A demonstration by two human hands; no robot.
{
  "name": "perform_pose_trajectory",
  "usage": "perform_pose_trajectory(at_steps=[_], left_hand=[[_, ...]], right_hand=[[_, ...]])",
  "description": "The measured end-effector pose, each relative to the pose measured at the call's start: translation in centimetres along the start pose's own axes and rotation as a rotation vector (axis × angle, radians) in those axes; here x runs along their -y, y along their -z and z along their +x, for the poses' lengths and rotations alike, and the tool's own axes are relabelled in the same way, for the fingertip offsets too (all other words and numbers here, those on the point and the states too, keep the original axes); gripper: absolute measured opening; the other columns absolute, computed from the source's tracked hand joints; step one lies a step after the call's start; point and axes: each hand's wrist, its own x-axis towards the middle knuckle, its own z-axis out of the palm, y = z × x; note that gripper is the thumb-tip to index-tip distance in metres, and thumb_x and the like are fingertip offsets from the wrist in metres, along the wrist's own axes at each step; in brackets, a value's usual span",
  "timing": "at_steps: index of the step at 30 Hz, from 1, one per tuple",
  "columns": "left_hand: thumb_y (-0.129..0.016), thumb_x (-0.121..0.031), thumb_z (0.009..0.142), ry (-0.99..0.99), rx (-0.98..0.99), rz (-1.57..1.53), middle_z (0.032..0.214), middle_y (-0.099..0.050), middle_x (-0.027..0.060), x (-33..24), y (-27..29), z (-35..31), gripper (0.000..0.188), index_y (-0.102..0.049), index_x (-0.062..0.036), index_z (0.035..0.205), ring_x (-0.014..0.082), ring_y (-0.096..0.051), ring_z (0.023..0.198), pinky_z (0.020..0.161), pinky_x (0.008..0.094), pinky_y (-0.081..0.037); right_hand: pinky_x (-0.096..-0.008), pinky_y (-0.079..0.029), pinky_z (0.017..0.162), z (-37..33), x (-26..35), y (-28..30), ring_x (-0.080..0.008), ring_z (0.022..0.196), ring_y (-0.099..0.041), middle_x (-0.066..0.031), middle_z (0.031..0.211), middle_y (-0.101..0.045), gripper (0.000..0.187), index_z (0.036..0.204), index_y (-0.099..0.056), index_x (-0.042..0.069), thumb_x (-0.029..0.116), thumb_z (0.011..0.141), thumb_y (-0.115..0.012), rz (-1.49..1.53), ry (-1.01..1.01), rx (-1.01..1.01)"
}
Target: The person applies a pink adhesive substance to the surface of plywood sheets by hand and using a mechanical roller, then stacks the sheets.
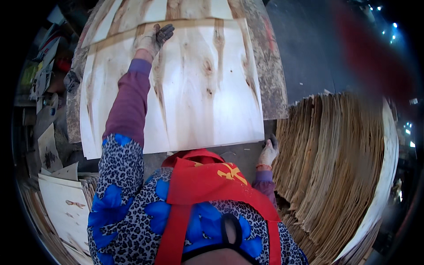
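A pale wood veneer sheet (190,88) with brown knots and streaks lies before me on a worn board. Near its far edge, my left hand (152,40) rests on the wood, fingers stretched out to the right and holding nothing. It wears a light glove with dark fingertips. My right hand (267,153), also gloved with dark fingertips, is low beside the sheet's near right corner, close to a tall stack of veneer sheets (331,154). Its fingers look curled; whether anything is between them is hidden.
Another veneer sheet (145,11) lies at the far end, meeting the near one along a wavy edge. The worn board (271,75) sticks out on the right. More veneer sheets (64,198) stand at the lower left. Mixed clutter (51,66) fills the far left.
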Motion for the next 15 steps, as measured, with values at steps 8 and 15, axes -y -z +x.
perform_pose_trajectory(at_steps=[8,15], left_hand=[[-0.040,-0.024,0.091,0.151,0.118,0.126,0.122,-0.048,0.0180,8.4,4.5,-14.3,0.042,-0.037,0.0000,0.125,0.0292,-0.050,0.109,0.094,0.0388,-0.039],[-0.051,-0.039,0.085,0.445,-0.242,0.393,0.088,-0.063,0.0161,10.1,10.0,-27.3,0.046,-0.053,0.0041,0.103,0.0264,-0.062,0.078,0.071,0.0386,-0.050]], right_hand=[[-0.0251,-0.039,0.082,0.4,-0.7,1.9,-0.0158,0.090,-0.050,-0.0061,0.094,-0.053,0.033,0.104,-0.058,-0.003,0.001,0.071,-0.057,-0.207,0.107,0.254],[-0.0239,-0.039,0.071,-3.6,7.0,-2.0,-0.0115,0.079,-0.046,-0.0036,0.088,-0.051,0.030,0.099,-0.048,0.000,0.009,0.075,-0.065,0.054,0.093,0.531]])
